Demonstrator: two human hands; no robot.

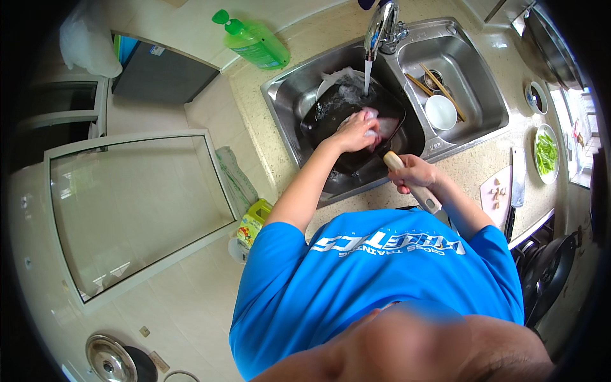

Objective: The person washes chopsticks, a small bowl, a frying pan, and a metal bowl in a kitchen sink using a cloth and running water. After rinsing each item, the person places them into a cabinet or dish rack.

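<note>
In the left basin of a steel sink [280, 102], a dark square frying pan [329, 107] lies tilted under the running faucet [379, 28]. Water and some foam cover part of its inside. My left hand [355, 131] presses a wet, pinkish-white cloth [384, 128] against the pan, its fingers curled over it. The pan's pale handle [426, 199] points towards my body over the sink's front edge, with my right hand [414, 171] closed around it. Behind the pan, a whitish round dish [325, 86] partly shows. The pan hides much of the basin.
The right basin holds a white bowl [441, 112] and chopsticks [444, 90]. A green soap bottle [260, 47] stands behind left. On the right counter are a cleaver [518, 179], a cutting board [491, 188] with small pieces, a plate of chopped greens [545, 153] and a small bowl [536, 98].
</note>
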